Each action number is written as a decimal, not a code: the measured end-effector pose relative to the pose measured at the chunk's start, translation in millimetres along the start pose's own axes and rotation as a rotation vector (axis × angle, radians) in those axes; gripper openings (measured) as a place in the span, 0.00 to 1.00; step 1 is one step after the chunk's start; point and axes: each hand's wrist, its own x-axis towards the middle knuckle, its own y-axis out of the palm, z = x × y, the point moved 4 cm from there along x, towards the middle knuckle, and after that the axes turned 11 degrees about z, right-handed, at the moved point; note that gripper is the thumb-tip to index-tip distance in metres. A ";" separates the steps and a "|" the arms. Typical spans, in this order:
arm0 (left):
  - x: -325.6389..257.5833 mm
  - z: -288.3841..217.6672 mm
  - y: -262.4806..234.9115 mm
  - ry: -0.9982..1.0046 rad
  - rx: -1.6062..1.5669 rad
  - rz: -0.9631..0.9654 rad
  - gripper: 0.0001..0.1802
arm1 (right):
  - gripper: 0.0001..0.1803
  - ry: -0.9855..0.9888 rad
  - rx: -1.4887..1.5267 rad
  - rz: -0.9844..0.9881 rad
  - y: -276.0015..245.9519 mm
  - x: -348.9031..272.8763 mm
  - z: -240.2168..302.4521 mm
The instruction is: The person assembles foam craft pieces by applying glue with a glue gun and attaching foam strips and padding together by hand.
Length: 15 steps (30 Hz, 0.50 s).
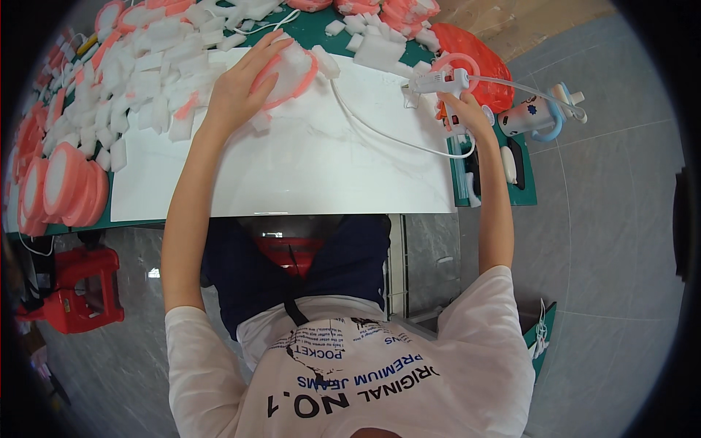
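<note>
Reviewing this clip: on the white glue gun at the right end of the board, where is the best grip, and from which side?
Probably the handle, from the near right, as the right hand does now. The glue gun lies with its nozzle pointing left toward the white board and its cord running off to the right, so the downward handle is the free part, clear of the tip.

White foam blocks (pixel 139 80) heaped upper left. Pink-rimmed white discs (pixel 62 186) stacked far left. Pink-edged white foam ring (pixel 292 73) top centre. White glue gun (pixel 442 82), white cord (pixel 380 131). White board (pixel 307 168), green mat (pixel 522 193). Red stool (pixel 77 288) lower left. Grey tile floor (pixel 613 219).
</note>
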 end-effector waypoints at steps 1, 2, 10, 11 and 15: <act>0.0 0.8 0.1 0.003 0.007 -0.002 0.26 | 0.17 0.003 -0.006 0.003 0.6 -0.8 1.1; 0.2 2.5 1.5 0.001 0.008 -0.002 0.26 | 0.17 0.003 -0.005 0.005 -1.2 0.1 -1.7; -2.4 1.4 -1.5 -0.001 -0.002 -0.015 0.25 | 0.17 0.038 -0.059 -0.052 2.8 -10.3 1.8; -2.7 3.3 0.0 -0.010 0.004 -0.015 0.25 | 0.17 0.036 -0.057 -0.041 3.3 -9.3 -0.3; 0.0 8.0 1.8 0.046 0.086 -0.087 0.26 | 0.16 0.025 -0.003 -0.101 -0.8 -5.0 -2.2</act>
